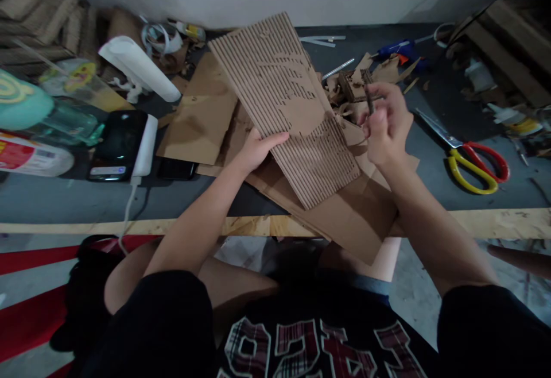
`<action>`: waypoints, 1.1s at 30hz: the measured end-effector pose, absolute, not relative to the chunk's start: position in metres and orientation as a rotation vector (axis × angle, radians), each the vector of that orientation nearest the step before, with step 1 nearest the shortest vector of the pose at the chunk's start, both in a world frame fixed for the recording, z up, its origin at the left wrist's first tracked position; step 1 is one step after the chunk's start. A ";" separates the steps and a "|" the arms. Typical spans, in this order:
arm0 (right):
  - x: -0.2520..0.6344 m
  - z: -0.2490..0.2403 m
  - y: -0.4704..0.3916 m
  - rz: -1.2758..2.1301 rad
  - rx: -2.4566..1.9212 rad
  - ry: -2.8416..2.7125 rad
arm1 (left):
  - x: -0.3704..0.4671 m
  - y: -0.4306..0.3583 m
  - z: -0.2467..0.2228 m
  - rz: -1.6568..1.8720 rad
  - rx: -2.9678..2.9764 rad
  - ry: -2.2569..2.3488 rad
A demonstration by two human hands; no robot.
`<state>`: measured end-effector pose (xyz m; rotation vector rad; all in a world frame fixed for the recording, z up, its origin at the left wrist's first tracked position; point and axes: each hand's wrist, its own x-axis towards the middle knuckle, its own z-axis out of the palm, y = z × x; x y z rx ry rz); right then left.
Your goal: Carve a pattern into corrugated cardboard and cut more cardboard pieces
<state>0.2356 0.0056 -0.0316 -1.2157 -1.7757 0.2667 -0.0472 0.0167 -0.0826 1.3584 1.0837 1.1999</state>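
A sheet of corrugated cardboard (pixel 275 85) is held tilted above the table, its ridged side facing up. Part of its middle is bare and smooth, with torn ridges around it. My left hand (pixel 260 147) grips the sheet's left edge, the thumb on top and the other fingers hidden beneath. To the right of the sheet, my right hand (pixel 387 119) is closed in a pinch on a thin dark strip (pixel 369 99), whose kind I cannot make out. Torn cardboard scraps (pixel 350 88) lie just behind that hand.
Flat cardboard pieces (pixel 200 116) lie under the sheet, some over the table's front edge. Scissors (pixel 469 159) with red and yellow handles rest at right. A blue glue gun (pixel 400 49) is behind. At left are a black phone (pixel 116 142), a white cable (pixel 128 205) and bottles (pixel 34 154).
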 end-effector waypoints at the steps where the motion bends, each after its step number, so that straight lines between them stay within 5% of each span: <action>1: 0.230 -0.027 -0.003 0.169 -1.203 -1.895 | -0.047 0.019 -0.086 1.268 1.347 1.089; 6: 0.208 -0.024 -0.019 -0.273 -1.485 -2.163 | -0.046 0.022 -0.092 1.355 1.358 1.106; 15: 0.206 -0.029 -0.013 -0.432 -1.549 -2.201 | -0.044 0.019 -0.093 1.332 1.416 1.056; 33: 0.221 -0.014 0.000 0.215 -1.108 -1.903 | -0.036 0.020 -0.092 1.348 1.499 1.057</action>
